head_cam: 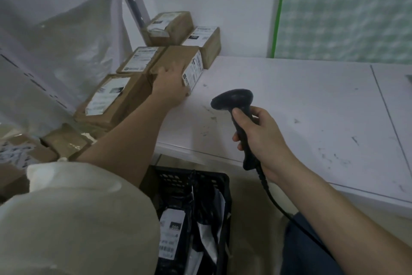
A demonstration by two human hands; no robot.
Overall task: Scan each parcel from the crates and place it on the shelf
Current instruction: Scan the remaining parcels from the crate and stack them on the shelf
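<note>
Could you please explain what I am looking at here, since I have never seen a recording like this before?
There is no machine here: a person wears a camera on their head, so this single picture looks forward and down at their own two arms.

The left hand grips a brown cardboard parcel with a white label on its side, at the left end of a white shelf. Other brown labelled parcels are grouped around it, toward the wall.

The right hand holds a black barcode scanner by its handle, above the shelf, with its cord trailing down.

Below, by the person's body, stands a black plastic crate with dark and pale bagged parcels inside, one showing a label with barcodes. More boxes sit at the far left, too blurred to describe.
</note>
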